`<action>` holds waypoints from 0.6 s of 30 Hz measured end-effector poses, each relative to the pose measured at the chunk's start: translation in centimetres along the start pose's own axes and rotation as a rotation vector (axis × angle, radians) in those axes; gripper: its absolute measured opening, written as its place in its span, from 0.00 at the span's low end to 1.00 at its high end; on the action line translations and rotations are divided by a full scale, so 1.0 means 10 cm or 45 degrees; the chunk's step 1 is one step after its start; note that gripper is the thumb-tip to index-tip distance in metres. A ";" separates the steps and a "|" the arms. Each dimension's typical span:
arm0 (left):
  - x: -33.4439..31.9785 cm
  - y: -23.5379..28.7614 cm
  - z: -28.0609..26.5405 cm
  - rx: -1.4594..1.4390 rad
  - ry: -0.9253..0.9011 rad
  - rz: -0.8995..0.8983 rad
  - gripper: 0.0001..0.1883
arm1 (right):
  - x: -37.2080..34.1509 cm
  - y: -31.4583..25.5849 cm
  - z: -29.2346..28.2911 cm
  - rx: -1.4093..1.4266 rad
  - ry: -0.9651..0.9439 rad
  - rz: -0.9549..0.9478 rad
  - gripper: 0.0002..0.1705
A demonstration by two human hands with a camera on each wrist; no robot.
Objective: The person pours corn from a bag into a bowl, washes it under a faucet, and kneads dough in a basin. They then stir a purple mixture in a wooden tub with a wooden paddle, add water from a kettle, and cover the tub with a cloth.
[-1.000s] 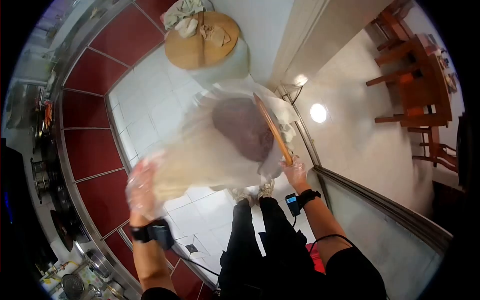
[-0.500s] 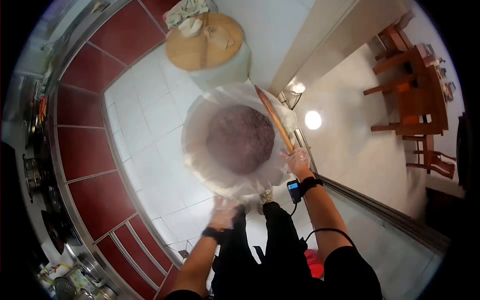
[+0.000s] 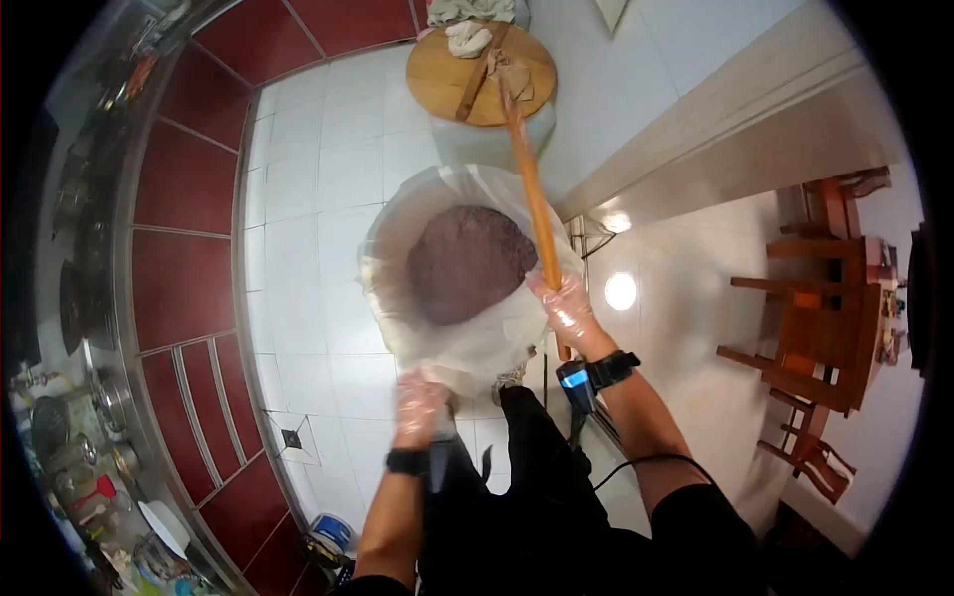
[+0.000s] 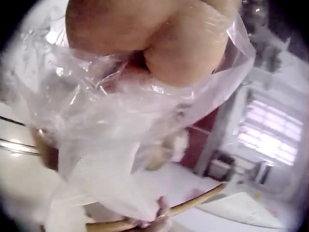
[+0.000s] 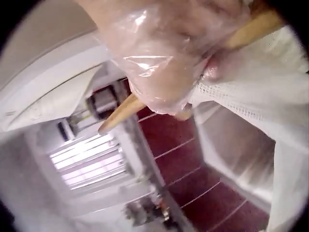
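Note:
A white mesh cloth [image 3: 393,298] lines a wide round vessel, its edges spread over the rim. Inside lies a dark purplish-brown mass [image 3: 467,263]. My left hand [image 3: 421,405], in a clear plastic glove, grips the cloth's edge at the near left; in the left wrist view the cloth hangs below the hand. My right hand [image 3: 564,306], also gloved, grips a long wooden stick [image 3: 535,189] at the vessel's right side. In the right wrist view, the mesh cloth lies right against the right hand's fingers. The stick slants up and away, its far end overlapping a round wooden lid.
The round wooden lid [image 3: 427,74] with cloths on it covers a pale vat beyond. Red cabinets [image 3: 184,174] and a counter run along the left. A door frame [image 3: 715,149] stands at right, with a wooden table and chairs [image 3: 820,323] past it. White floor tiles [image 3: 308,288] surround the vessel.
My left hand moved from the far left, where it held the cloth out, down to the vessel's near side and now holds the cloth's edge there. The stick has swung more upright in the head view.

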State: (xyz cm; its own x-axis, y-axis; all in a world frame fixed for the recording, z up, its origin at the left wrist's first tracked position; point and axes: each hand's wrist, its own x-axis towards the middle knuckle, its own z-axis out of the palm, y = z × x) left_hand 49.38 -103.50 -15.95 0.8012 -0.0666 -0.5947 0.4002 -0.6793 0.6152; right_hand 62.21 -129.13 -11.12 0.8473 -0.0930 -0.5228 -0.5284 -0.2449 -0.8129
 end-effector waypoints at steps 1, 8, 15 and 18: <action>-0.10 0.32 -0.23 -0.819 0.122 -0.066 0.17 | -0.02 -0.24 -0.05 0.194 -0.007 -0.021 0.15; -0.59 0.43 0.18 -1.063 0.060 -0.590 0.14 | -0.30 0.11 -0.64 0.186 0.171 0.197 0.11; -0.52 0.47 -0.31 -1.009 0.255 -0.192 0.14 | -0.17 -0.57 -0.25 0.224 -0.011 0.009 0.12; -0.85 0.23 -0.26 -1.021 0.167 0.018 0.13 | -0.49 -0.39 -0.61 -0.070 0.007 -0.512 0.12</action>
State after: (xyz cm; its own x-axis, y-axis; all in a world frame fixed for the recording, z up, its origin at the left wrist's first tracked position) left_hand 44.66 -102.61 -8.18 0.8342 0.0485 -0.5493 0.5469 0.0546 0.8354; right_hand 60.44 -133.64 -3.84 0.9862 0.0154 -0.1646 -0.1515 -0.3142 -0.9372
